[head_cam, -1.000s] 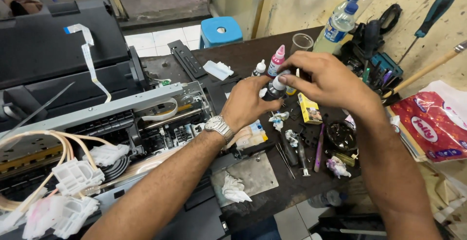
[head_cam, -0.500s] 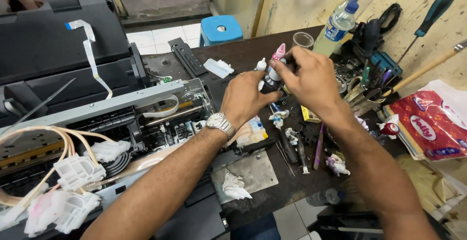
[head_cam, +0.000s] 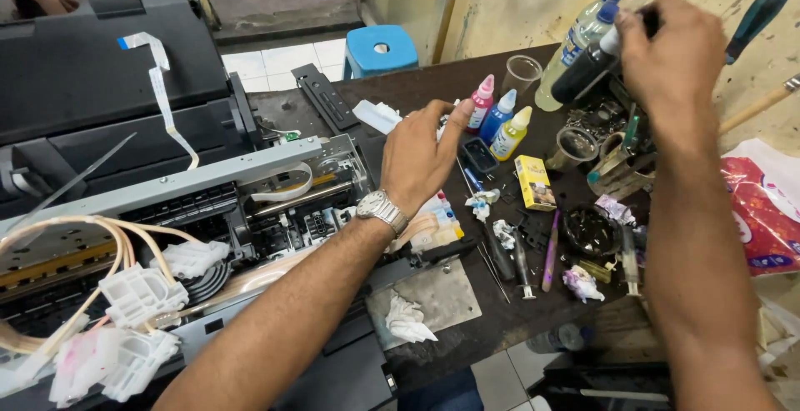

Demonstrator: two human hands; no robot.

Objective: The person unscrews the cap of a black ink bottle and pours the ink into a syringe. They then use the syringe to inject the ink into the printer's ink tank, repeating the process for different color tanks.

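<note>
My right hand [head_cam: 671, 52] is raised at the upper right and grips a black ink bottle [head_cam: 583, 71], tilted with its pale nozzle end up. My left hand [head_cam: 417, 157], with a metal watch [head_cam: 382, 209] on the wrist, hovers over the dark table with loosely extended fingers. I see nothing held in it. Just right of its fingertips stand three small ink bottles: magenta [head_cam: 481, 104], blue [head_cam: 498, 116] and yellow [head_cam: 512, 133]. A small black tray [head_cam: 479, 157] lies below them.
An opened printer [head_cam: 167, 186] with loose ink tubes fills the left. A yellow box [head_cam: 533, 182], clear cup [head_cam: 522, 73], plastic water bottle [head_cam: 573, 48], tools and crumpled tissues clutter the table. A blue stool [head_cam: 379, 48] stands behind, a red-and-white bag [head_cam: 762, 211] lies right.
Both hands held the black bottle together over the table middle. My right hand has carried it up and to the right, and my left hand has let go and dropped lower.
</note>
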